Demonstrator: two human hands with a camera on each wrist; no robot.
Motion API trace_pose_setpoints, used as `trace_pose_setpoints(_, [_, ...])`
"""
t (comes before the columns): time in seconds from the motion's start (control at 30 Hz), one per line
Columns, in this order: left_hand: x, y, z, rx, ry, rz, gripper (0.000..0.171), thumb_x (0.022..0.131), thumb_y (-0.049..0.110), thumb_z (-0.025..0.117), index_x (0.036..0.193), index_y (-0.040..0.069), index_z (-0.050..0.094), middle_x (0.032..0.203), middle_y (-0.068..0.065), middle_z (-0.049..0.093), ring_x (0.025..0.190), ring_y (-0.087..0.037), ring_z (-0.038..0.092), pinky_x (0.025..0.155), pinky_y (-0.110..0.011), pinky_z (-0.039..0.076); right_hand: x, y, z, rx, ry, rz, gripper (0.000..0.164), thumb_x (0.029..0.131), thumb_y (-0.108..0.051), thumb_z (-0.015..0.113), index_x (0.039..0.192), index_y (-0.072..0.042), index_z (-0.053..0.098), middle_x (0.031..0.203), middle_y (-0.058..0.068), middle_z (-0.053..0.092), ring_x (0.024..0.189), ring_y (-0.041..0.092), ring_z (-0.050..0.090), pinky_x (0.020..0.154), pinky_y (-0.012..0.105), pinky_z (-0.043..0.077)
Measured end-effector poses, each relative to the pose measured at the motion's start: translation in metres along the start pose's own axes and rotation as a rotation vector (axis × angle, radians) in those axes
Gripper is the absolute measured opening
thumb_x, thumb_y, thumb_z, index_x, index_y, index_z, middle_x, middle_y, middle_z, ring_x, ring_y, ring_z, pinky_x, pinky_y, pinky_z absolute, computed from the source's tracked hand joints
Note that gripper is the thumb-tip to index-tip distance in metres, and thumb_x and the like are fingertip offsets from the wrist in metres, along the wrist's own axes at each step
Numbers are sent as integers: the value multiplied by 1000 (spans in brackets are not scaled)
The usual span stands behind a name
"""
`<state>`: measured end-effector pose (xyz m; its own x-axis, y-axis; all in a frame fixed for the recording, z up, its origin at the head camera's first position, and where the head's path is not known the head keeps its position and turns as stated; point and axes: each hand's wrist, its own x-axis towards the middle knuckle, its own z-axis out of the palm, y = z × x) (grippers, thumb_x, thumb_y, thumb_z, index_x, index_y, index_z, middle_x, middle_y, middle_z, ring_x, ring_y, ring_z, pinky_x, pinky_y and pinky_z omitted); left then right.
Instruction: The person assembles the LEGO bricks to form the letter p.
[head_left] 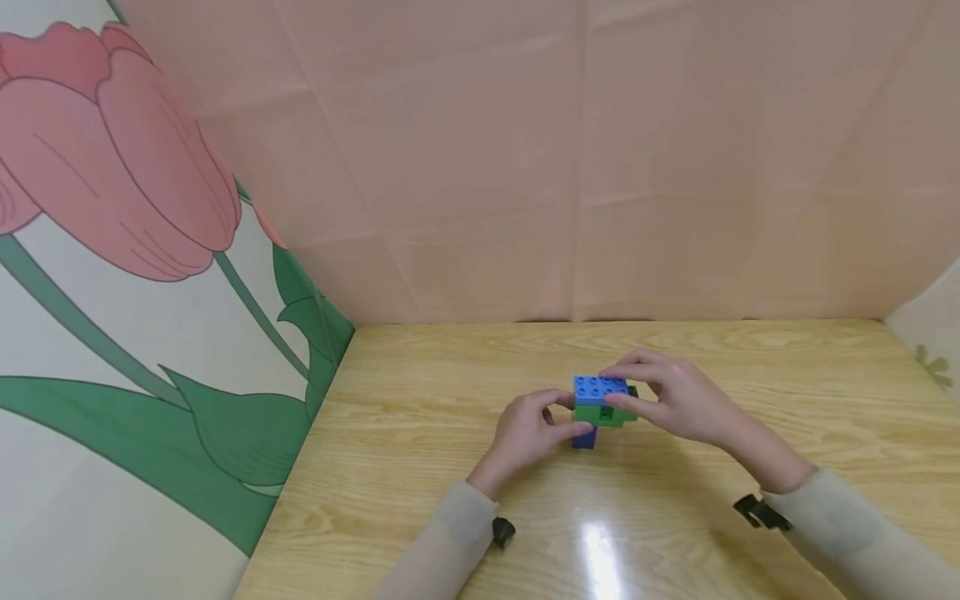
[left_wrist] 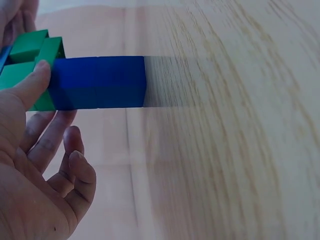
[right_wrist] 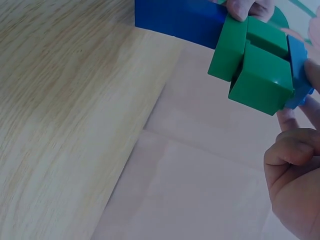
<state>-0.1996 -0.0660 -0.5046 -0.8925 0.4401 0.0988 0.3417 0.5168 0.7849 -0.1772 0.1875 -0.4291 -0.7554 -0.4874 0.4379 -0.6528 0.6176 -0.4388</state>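
Observation:
A small toy-brick build stands on the wooden table in front of me. Its base is a dark blue column point(left_wrist: 100, 82) that looks like two stacked bricks. On that sit several green bricks point(right_wrist: 265, 80), jutting out sideways, and a lighter blue studded brick point(head_left: 600, 390) forms the top layer. My left hand point(head_left: 531, 429) pinches the build from the left at its lower green brick, just above the column, its other fingers loosely bent below. From the right, my right hand point(head_left: 678, 398) pinches the lighter blue brick between thumb and fingers.
The wooden table point(head_left: 420, 383) reaches back to a wall covered with creased pink cloth point(head_left: 465, 167). At the left stands a panel with a large tulip print point(head_left: 150, 158). A pale panel point(head_left: 926, 333) borders the right side.

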Motion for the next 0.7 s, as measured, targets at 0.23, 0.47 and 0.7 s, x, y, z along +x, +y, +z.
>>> trace_pose_setpoints(0.23, [0,0,0,-4,0,6,40,89,55,78,119,30,75,110,15,71,65,-8,57,53,-26,46,1,0,0,-14,8,-15,32,90,-21,84,121,-17,78,109,-6,69,65,1,46,51,22,40])
trace_pose_setpoints(0.47, [0,0,0,-7,0,5,40,89,55,78,119,30,75,109,18,70,64,-8,57,52,-26,46,1,0,0,-11,16,-37,33,89,-20,85,121,-17,78,108,-6,69,64,2,45,51,21,39])
trace_pose_setpoints(0.7, [0,0,0,1,1,14,41,89,56,77,120,30,75,109,18,70,65,-8,57,54,-26,47,0,2,0,-4,16,-45,34,88,-19,86,121,-18,78,108,-8,68,63,0,40,50,21,37])
